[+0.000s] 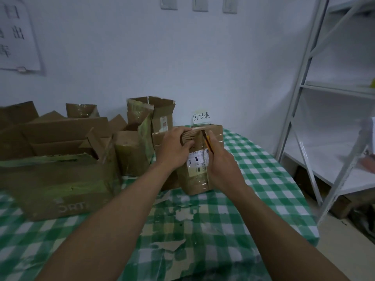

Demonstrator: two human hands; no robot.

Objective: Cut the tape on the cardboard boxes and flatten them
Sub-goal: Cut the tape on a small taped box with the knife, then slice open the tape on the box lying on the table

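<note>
A small taped cardboard box (195, 179) with a white shipping label stands on the green checked table (263, 179). My left hand (174, 149) presses on its top left side, fingers curled over the upper edge. My right hand (222, 167) grips a yellow utility knife (209, 144), whose tip sits at the tape seam on the box's top. Clear tape wraps the box's sides and top.
Several opened cardboard boxes crowd the table's left, the largest (56, 183) in front and a tall one (152, 114) at the back. Torn cardboard and tape scraps (182, 213) litter the cloth. A paper sign (201, 116) leans on the wall. A metal shelf (316, 88) stands at right.
</note>
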